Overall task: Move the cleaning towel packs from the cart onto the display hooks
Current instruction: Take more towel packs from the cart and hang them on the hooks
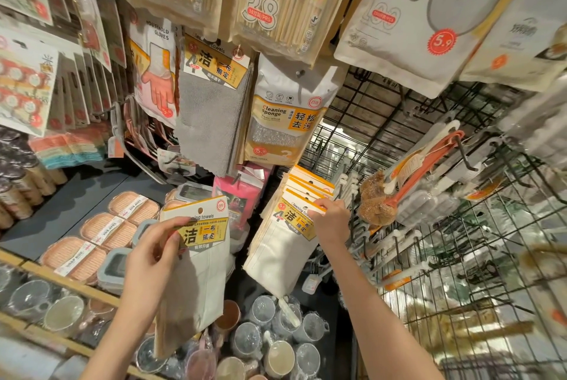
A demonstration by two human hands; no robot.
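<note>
Far left, soap boxes (92, 244) lie in rows on a dark shelf, with a wooden rail running in front of them. Nearer, below the rail, clear cups (46, 303) stand close together.

The left hand (153, 260) comes up from the near left and holds a cleaning towel pack (199, 272) by its card header, thumb and fingers curled round the card's left edge. The pack hangs free in the air, slightly tilted, its pale grey cloth drooping over the mugs (276, 346) below.

Above it, on the far display, a grey towel pack (211, 109) hangs beside household gloves (156, 79) on its left and a cleaning sponge pack (282, 122) on its right. A pink packet (239, 198) hangs lower down, between the two hands.

To the right, the right hand (329, 221) reaches to a row of white towel packs (285, 250) already hanging on a hook; its fingers pinch the top right corner of the front pack's header.

Further right, a scrub brush (399, 186) with an orange handle hangs on the black wire grid (460, 257), which fills the right side.
</note>
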